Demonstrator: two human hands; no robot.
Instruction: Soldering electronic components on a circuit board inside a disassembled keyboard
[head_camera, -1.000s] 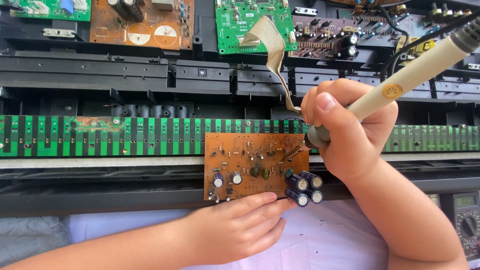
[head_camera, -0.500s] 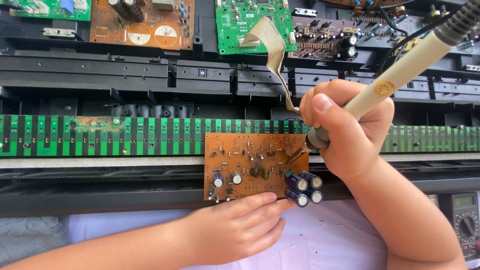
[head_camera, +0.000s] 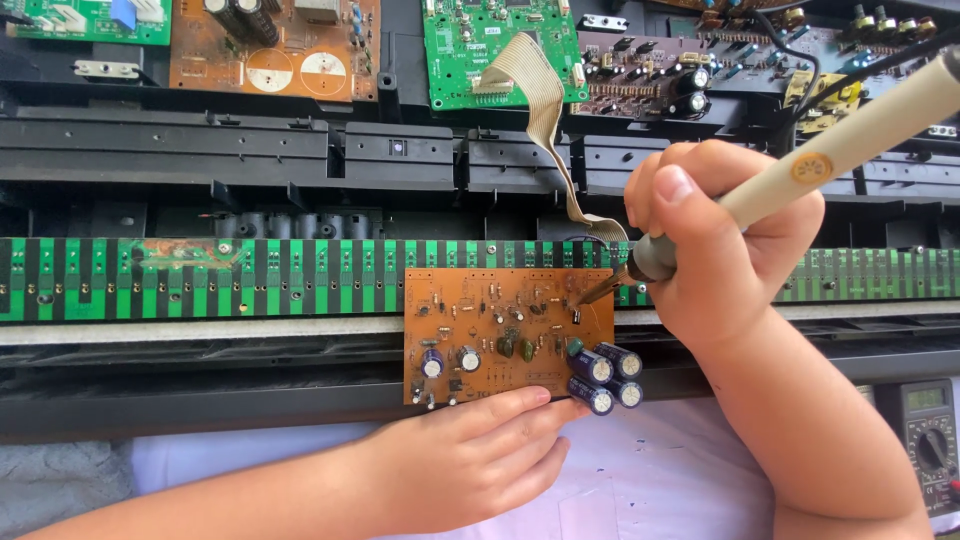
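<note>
Fingers of the left hand (head_camera: 470, 462) press flat on the brown circuit board (head_camera: 500, 335), while the right hand (head_camera: 720, 250) grips a soldering iron (head_camera: 800, 165) whose tip touches it.

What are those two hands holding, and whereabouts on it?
The right hand grips a soldering iron low on its cream handle, near the metal collar. The left hand holds nothing; its fingertips press the orange circuit board's lower edge.

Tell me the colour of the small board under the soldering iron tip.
Orange-brown small board, seen in the head view.
</note>
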